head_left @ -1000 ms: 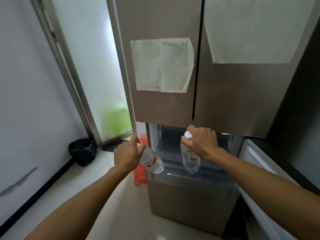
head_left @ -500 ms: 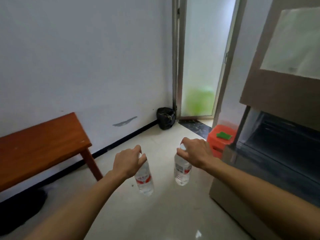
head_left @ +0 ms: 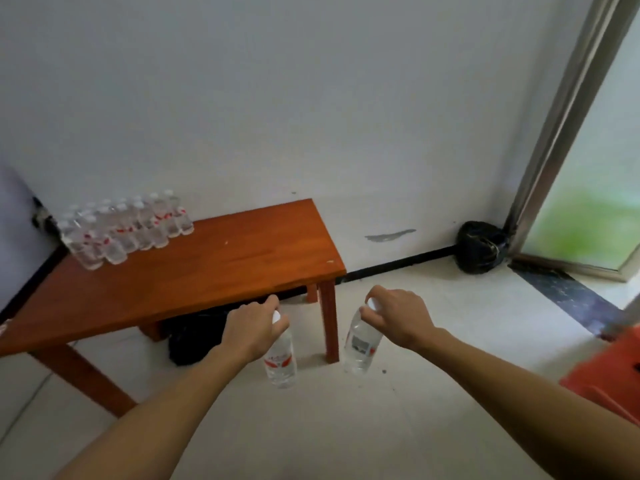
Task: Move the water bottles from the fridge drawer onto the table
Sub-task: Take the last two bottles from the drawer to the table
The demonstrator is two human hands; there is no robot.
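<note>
While hanging by the neck, clear of any surface: left bottle [head_left: 280,360], red label, white cap, gripped at the top by left hand [head_left: 253,332], fingers curled round the neck. Likewise right bottle [head_left: 362,344], tilted slightly, base swung toward the left, held at the cap by right hand [head_left: 398,318], fingers curled over the top. Both above pale floor [head_left: 415,410], just in front of the near right leg of the wooden table [head_left: 207,271]. On the table's far left corner, against the wall [head_left: 311,98]: cluster of bottles [head_left: 128,230], upright, packed in rows. Under the table, dark bag [head_left: 194,337]. Further right, black bag [head_left: 481,247] in the corner beside the door frame [head_left: 561,140]. Red plastic item [head_left: 609,375] at the right edge, blurred, partly cut off.
</note>
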